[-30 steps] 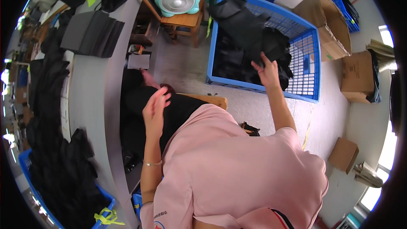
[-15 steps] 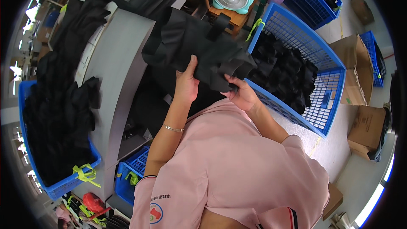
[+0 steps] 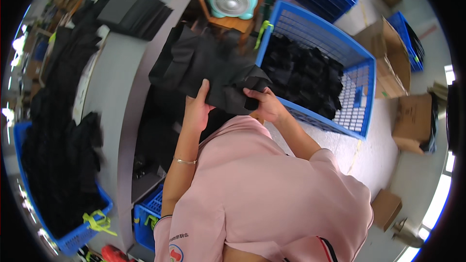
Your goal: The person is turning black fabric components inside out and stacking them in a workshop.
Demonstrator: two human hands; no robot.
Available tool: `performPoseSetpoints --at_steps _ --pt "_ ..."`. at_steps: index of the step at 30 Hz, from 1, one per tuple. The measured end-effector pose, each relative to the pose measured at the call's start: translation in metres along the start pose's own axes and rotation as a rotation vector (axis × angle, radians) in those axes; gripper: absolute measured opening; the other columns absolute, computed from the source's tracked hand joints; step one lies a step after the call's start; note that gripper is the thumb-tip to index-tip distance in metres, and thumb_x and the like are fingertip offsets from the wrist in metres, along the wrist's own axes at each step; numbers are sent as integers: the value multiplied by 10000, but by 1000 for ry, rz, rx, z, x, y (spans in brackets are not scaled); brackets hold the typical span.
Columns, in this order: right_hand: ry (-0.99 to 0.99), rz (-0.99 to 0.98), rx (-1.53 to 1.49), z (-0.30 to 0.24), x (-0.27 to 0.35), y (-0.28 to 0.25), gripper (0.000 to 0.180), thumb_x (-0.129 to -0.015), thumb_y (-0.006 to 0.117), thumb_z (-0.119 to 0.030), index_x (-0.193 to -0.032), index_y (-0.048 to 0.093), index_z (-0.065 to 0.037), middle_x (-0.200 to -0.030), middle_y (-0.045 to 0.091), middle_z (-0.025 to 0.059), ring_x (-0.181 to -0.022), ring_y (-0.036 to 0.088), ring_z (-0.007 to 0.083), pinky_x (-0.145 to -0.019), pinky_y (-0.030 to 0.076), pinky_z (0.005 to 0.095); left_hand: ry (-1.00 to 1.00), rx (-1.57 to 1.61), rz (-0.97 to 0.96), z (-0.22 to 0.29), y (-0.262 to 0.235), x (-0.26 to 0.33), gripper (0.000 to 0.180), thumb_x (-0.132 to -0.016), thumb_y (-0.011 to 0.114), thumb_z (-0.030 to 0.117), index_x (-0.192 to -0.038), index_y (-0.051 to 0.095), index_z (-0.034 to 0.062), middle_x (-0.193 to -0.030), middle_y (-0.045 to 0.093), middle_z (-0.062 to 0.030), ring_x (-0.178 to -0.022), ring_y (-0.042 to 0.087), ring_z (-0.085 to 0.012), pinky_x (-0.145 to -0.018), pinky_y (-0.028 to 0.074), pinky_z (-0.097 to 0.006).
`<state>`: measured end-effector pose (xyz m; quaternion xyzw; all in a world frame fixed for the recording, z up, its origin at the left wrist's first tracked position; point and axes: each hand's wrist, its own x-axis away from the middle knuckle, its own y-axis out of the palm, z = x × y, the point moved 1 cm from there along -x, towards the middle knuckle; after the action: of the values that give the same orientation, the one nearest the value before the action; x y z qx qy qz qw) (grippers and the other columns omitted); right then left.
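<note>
Black fabric pieces (image 3: 199,60), loosely bunched and folded, are held up in front of my body. My left hand (image 3: 198,109) grips their near edge, thumb on top and fingers underneath. At their right end my right hand (image 3: 266,103) is closed on a curled fold, its thumb pressing from above. Part of the fabric's far side is blurred. How many layers there are I cannot tell. Just to the right stands a large blue plastic crate (image 3: 324,28) with many black fabric pieces (image 3: 303,73) in it.
A grey table (image 3: 112,75) runs along my left, bearing a stack of black sheets (image 3: 133,12). Another blue crate (image 3: 73,242) overflows with black cloth at far left. A turquoise fan (image 3: 232,1) sits on a wooden chair ahead. Cardboard boxes (image 3: 412,121) stand at right.
The view has shifted, so the surroundings sit differently in the picture. Both hands still hold the black fabric, whose far part has swung and folded over a little.
</note>
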<state>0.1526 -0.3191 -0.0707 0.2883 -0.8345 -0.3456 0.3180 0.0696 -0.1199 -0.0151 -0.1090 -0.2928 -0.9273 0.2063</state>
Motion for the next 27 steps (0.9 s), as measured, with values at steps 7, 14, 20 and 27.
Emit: performPoseSetpoints --at_steps 7,14,20,27 --pt "-415 459 -178 -47 29 -150 334 -1024 383 -197 -1186 586 13 -1107 651 147 -935 652 255 -685 579 376 -69 -206 -37 -8 -10 -6 676 -1031 492 463 -1481 378 -28 -1475 457 -194 -1290 517 -282 -972 512 -396" --pt "-896 571 28 -192 127 -334 350 -1001 547 -192 -1275 568 25 -1336 556 164 -1139 590 366 -973 558 473 -159 -246 -169 -33 0 -6 526 -1031 516 373 -1367 513 -32 -1308 605 -164 -1128 632 -231 -921 542 -368" --pt "-565 1306 123 -148 82 -383 505 -887 668 -239 -1337 563 -35 -1235 627 173 -1038 659 319 -818 566 421 -182 -232 -338 -40 36 -1 359 -999 578 249 -1289 608 39 -1185 631 -56 -1059 598 -154 -878 511 -301" --pt "-804 573 1065 -10 -170 -121 240 -964 608 -97 -1186 655 -18 -1086 665 147 -854 667 214 -691 573 292 306 -547 -761 -30 95 27 624 -1037 456 479 -1443 450 4 -1556 326 -204 -1459 312 -295 -1157 297 -404"
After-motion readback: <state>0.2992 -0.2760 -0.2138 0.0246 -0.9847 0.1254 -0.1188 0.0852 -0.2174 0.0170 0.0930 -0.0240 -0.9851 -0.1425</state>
